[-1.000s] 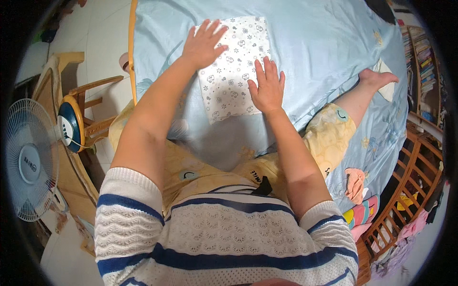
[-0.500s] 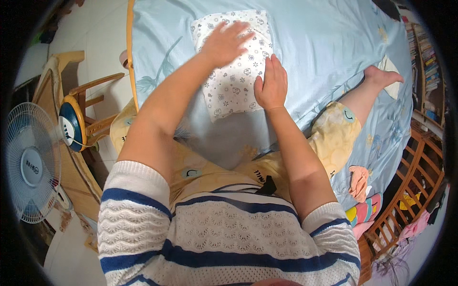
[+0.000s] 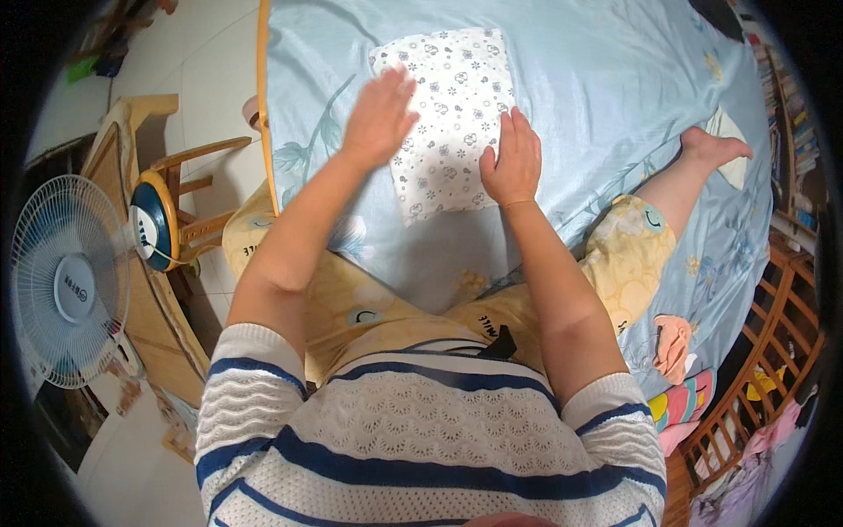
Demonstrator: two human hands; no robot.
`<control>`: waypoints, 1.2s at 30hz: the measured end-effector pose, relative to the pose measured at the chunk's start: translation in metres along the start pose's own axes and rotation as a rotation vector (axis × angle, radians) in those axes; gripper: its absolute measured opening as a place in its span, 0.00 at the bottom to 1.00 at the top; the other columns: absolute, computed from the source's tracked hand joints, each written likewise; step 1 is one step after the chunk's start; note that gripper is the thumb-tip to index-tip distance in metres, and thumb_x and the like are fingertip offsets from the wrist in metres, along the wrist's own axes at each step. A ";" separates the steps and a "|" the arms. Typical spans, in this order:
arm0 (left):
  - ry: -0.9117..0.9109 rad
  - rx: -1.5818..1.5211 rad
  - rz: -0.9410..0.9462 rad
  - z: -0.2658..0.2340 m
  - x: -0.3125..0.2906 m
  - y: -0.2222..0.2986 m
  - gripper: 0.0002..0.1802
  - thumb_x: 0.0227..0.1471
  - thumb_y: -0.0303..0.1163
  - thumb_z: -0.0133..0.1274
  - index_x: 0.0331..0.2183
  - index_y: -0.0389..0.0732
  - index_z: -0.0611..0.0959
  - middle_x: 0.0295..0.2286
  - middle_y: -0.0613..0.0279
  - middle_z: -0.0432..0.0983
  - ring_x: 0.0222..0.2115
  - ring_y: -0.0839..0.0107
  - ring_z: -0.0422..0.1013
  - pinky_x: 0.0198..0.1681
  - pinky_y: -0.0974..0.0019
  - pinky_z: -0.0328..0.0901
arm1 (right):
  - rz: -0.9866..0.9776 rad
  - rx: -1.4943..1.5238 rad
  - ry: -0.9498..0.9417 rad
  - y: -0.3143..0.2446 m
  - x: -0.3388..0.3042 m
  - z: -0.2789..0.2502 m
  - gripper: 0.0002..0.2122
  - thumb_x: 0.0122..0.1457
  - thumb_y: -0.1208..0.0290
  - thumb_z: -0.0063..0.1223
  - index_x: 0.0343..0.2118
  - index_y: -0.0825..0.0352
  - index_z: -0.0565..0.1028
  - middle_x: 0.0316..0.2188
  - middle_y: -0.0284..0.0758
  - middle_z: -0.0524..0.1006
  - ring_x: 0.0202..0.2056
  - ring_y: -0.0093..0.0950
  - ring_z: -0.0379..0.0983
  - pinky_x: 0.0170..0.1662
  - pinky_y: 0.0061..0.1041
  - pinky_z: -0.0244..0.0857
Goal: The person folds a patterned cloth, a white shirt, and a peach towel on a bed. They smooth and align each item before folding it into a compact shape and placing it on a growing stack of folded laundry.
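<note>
A white cloth (image 3: 452, 114) printed with small grey flowers and figures lies as a flat rectangle on the light blue bedsheet (image 3: 606, 97). My left hand (image 3: 378, 119) is at the cloth's left edge, its fingers stretched out and slightly blurred; whether it touches the cloth I cannot tell. Along the right edge rests my right hand (image 3: 514, 160), fingers straight and close together, thumb apart, partly over the fabric. Neither hand holds anything.
My legs in yellow trousers (image 3: 628, 255) spread around the near side of the cloth. To the left stand a white fan (image 3: 72, 285) and a wooden chair (image 3: 198, 189). Peach cloth (image 3: 673, 347) lies at the right, near a slatted wooden rail (image 3: 746, 360).
My left hand has moved from the middle of the cloth to its left edge, uncovering the print. My right hand stays at the right edge. The whole view has shifted slightly.
</note>
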State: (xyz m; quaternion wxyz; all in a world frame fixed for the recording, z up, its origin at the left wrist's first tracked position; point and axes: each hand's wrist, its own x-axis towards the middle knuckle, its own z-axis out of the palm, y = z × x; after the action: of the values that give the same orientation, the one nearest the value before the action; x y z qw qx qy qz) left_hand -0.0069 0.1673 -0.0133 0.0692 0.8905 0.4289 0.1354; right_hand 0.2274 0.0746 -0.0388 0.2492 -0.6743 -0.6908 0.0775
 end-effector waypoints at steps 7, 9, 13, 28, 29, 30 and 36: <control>0.019 -0.093 -0.044 -0.008 -0.016 0.027 0.25 0.49 0.36 0.51 0.49 0.37 0.71 0.52 0.51 0.61 0.55 0.53 0.55 0.57 0.54 0.53 | -0.010 -0.008 0.041 -0.002 0.002 -0.003 0.26 0.47 0.69 0.49 0.51 0.71 0.64 0.54 0.46 0.63 0.55 0.41 0.58 0.57 0.38 0.51; 0.014 -0.092 -0.021 -0.007 -0.020 0.027 0.25 0.48 0.34 0.52 0.48 0.35 0.71 0.51 0.52 0.64 0.54 0.53 0.57 0.56 0.55 0.54 | -0.007 -0.014 0.037 -0.002 0.000 -0.002 0.26 0.47 0.69 0.49 0.51 0.71 0.64 0.54 0.46 0.63 0.54 0.41 0.59 0.57 0.38 0.52; 0.032 -0.086 -0.005 -0.006 -0.032 0.035 0.24 0.47 0.32 0.52 0.47 0.33 0.72 0.48 0.52 0.66 0.51 0.53 0.59 0.55 0.56 0.55 | 0.009 0.013 0.044 -0.002 0.000 -0.002 0.26 0.46 0.69 0.49 0.51 0.71 0.64 0.54 0.46 0.63 0.55 0.40 0.58 0.57 0.38 0.50; 0.010 -0.025 -0.610 -0.001 0.024 -0.007 0.40 0.50 0.50 0.50 0.56 0.33 0.59 0.57 0.43 0.52 0.57 0.46 0.48 0.58 0.52 0.48 | 0.020 0.038 0.063 -0.003 0.000 -0.001 0.26 0.46 0.70 0.50 0.50 0.70 0.66 0.54 0.45 0.63 0.55 0.38 0.58 0.58 0.38 0.49; 0.039 -0.153 -0.716 -0.003 0.019 0.001 0.40 0.47 0.45 0.54 0.53 0.28 0.60 0.52 0.35 0.56 0.53 0.48 0.55 0.56 0.56 0.53 | 0.014 0.046 0.071 -0.002 0.000 -0.001 0.25 0.45 0.70 0.50 0.50 0.70 0.66 0.54 0.45 0.63 0.55 0.38 0.59 0.58 0.38 0.49; 0.052 -0.252 -0.767 -0.001 0.009 0.012 0.39 0.47 0.43 0.55 0.52 0.28 0.61 0.50 0.36 0.59 0.50 0.49 0.59 0.53 0.57 0.55 | 0.014 0.052 0.080 0.000 -0.001 0.000 0.25 0.45 0.70 0.50 0.50 0.71 0.66 0.54 0.45 0.64 0.55 0.38 0.59 0.58 0.38 0.50; 0.144 -1.089 -1.153 0.012 -0.053 0.072 0.32 0.45 0.39 0.60 0.45 0.26 0.68 0.36 0.49 0.73 0.34 0.65 0.71 0.36 0.67 0.67 | 0.020 0.072 0.119 -0.001 -0.001 -0.002 0.25 0.44 0.70 0.51 0.49 0.69 0.67 0.52 0.44 0.65 0.54 0.37 0.60 0.57 0.37 0.50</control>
State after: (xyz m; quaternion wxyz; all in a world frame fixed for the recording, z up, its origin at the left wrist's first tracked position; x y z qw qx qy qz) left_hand 0.0193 0.0808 -0.0175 0.5259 0.3583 0.6992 0.3259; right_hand 0.2276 0.0734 -0.0368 0.3133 -0.6751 -0.6647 0.0648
